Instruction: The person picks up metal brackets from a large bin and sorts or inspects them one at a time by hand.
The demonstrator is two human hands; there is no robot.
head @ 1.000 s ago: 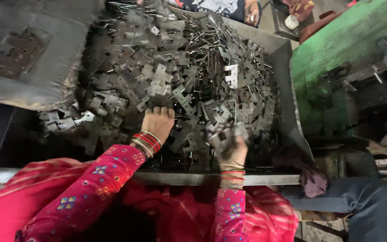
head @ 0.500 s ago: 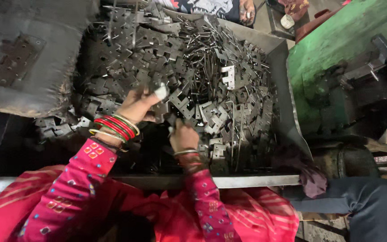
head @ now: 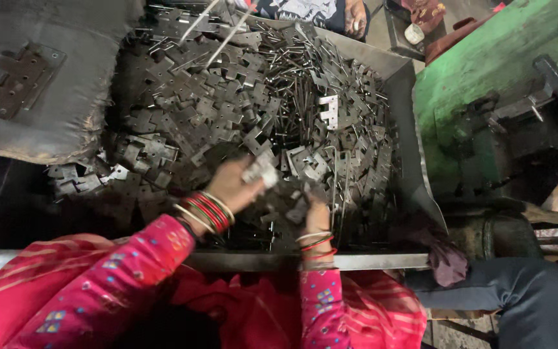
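Pinching a pale metal hinge plate [head: 261, 172], left hand [head: 230, 187] grip clamped; right hand [head: 316, 218] grip unclear.

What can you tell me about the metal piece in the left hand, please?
The piece is a small, flat, pale grey stamped plate with notched edges, brighter than the dark plates heaped below. The left hand pinches it by one end and holds it tilted just above the heap in the tray, close to the right hand.

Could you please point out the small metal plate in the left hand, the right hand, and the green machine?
small metal plate [head: 261, 172], head view, its pale face.
right hand [head: 316, 216], head view, its back.
green machine [head: 485, 71], head view, its painted top.
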